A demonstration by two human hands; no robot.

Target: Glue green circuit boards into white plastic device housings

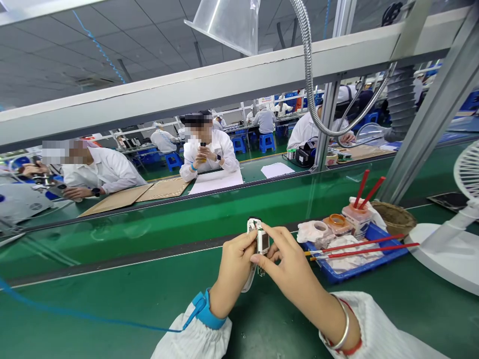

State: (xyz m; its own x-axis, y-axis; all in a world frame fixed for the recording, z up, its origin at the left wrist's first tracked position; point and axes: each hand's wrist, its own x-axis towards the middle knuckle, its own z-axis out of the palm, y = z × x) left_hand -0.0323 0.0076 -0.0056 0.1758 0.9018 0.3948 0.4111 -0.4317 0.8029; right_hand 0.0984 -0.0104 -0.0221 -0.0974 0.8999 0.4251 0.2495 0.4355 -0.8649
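Observation:
A small white device housing (248, 285) is held upright above the green bench, with wires or small parts showing at its top. My left hand (235, 262), with a blue strap at the wrist, is closed on the housing from the left. From the right, my right hand (290, 257) pinches a small white-framed part with a dark face (263, 242) against the housing. The two pieces are side by side; whether they are joined I cannot tell. Fingers hide part of both pieces.
A blue tray (359, 271) at the right holds jars, tissue and red-handled brushes (366, 252). Beyond it are a woven basket (396, 219) and a white fan (445, 239). A blue cord (93, 315) crosses the left. People work behind the green divider (149, 219).

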